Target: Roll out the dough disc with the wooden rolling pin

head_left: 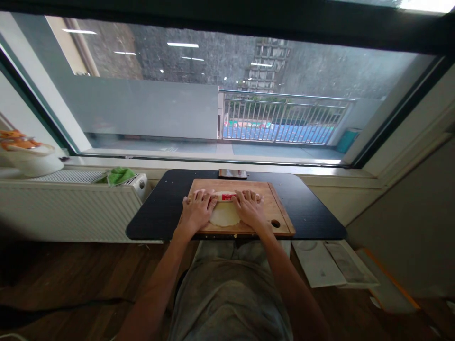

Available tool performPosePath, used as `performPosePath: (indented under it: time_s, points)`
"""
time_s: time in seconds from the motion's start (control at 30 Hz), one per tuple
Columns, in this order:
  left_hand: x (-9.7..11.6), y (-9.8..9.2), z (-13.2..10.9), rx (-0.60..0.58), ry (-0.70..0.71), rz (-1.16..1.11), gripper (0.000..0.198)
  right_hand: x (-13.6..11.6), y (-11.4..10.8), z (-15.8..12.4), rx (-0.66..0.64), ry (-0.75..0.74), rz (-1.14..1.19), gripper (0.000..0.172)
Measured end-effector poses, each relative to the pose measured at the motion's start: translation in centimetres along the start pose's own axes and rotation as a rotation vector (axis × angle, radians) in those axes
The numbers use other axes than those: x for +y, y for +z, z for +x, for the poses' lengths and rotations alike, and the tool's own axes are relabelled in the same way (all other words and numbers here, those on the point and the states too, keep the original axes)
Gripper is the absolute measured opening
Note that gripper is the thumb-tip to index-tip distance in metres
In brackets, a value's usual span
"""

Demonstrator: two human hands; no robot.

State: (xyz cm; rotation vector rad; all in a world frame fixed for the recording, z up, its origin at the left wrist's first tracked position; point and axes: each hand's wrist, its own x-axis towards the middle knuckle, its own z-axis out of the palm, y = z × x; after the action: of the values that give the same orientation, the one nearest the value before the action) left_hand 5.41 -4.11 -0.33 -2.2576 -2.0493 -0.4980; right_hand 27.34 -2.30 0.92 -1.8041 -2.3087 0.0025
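Observation:
A wooden cutting board [279, 208] lies near the front edge of the black table. On it is a flat, pale sheet of dough [225, 215]. Across the dough's far part runs a light rolling pin [226, 196] with a red label at its middle. My left hand [200, 208] holds the pin's left part, its fingers bent over the top. The right part is under my right hand [250, 206], whose fingers also curl over it. Both thumbs point inward beside the label.
The black table [313, 213] stands below a large window. A phone-like flat object [232, 174] lies behind the board. To the left, a green cloth [120, 175] rests on a white radiator [71, 208]. White flat pieces [320, 265] are low at the right.

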Motion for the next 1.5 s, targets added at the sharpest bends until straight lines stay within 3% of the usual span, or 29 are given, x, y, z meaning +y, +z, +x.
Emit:
performPosePath:
  time_s: [0.13, 0.3, 0.47, 0.63, 0.97, 1.1, 1.33, 1.5]
  points:
    - [-0.2, 0.2, -2.9, 0.067, 0.028, 0.0, 0.05, -0.3, 0.5, -2.8, 0.125, 0.0, 0.034, 0.05]
    - [-0.4, 0.2, -6.2, 0.125, 0.019, -0.007, 0.047, -0.7, 1.2, -6.9, 0.186, -0.009, 0.045, 0.052]
    - [-0.6, 0.4, -7.4, 0.136, 0.03, -0.004, 0.046, -0.8, 1.4, -8.9, 0.203, -0.067, 0.02, 0.054]
    - [-0.8, 0.5, -6.1, 0.112, 0.035, 0.016, 0.048, -0.4, 1.0, -6.4, 0.117, -0.013, 0.037, 0.053]
    - [0.2, -0.3, -0.3, -0.042, 0.015, 0.029, 0.056, 0.0, 0.0, 0.1, -0.051, 0.056, 0.063, 0.057]
    - [0.7, -0.6, 0.3, -0.062, 0.006, 0.02, 0.055, 0.3, -0.2, 0.8, -0.055, 0.016, 0.08, 0.053]
    - [0.5, 0.1, -4.1, 0.074, 0.039, 0.034, 0.05, 0.2, 0.7, -4.1, 0.133, -0.048, 0.033, 0.047]
    - [0.0, 0.4, -7.4, 0.121, 0.036, 0.016, 0.045, 0.1, 1.2, -8.3, 0.187, -0.073, 0.041, 0.047]
